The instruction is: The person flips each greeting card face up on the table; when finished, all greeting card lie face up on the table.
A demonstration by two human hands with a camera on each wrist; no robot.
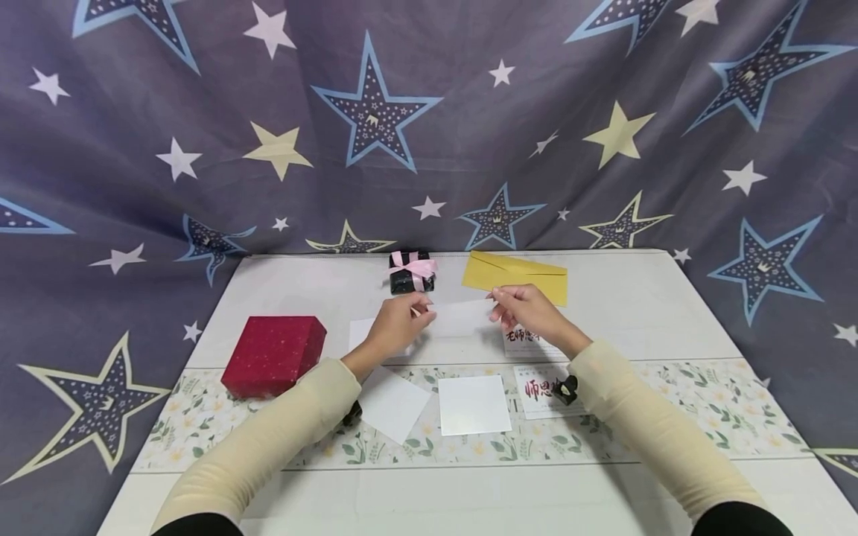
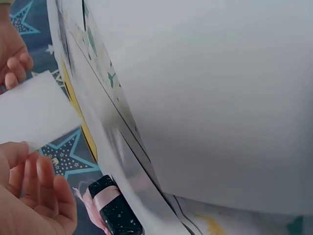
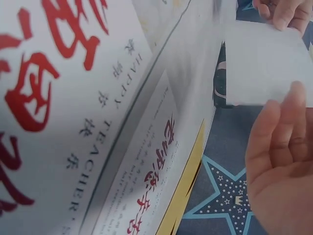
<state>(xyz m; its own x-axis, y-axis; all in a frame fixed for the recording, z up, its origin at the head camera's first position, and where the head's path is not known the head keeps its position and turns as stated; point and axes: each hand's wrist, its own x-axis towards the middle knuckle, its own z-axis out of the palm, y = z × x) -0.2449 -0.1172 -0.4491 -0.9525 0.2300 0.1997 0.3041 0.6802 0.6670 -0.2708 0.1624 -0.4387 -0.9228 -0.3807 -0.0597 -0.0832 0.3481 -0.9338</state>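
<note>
Between both hands a blank white card (image 1: 461,318) is held up over the far half of the table. My left hand (image 1: 400,324) pinches its left edge, the thumb lying over the card (image 2: 36,112) in the left wrist view. At the opposite edge, my right hand (image 1: 529,313) grips it between thumb and fingers. Under the right forearm lie two white cards with red lettering, a nearer one (image 1: 534,391) and a farther one (image 1: 519,339), partly hidden by that hand and arm. A square white card (image 1: 474,406) lies in front, beside a tilted white card (image 1: 395,406).
Another white card (image 1: 360,333) lies partly behind the left hand. A dark red box (image 1: 273,353) stands at the left. Toward the back are a black gift box with a pink ribbon (image 1: 410,272) and a yellow envelope (image 1: 516,275). A star-patterned cloth (image 1: 456,141) hangs behind the table.
</note>
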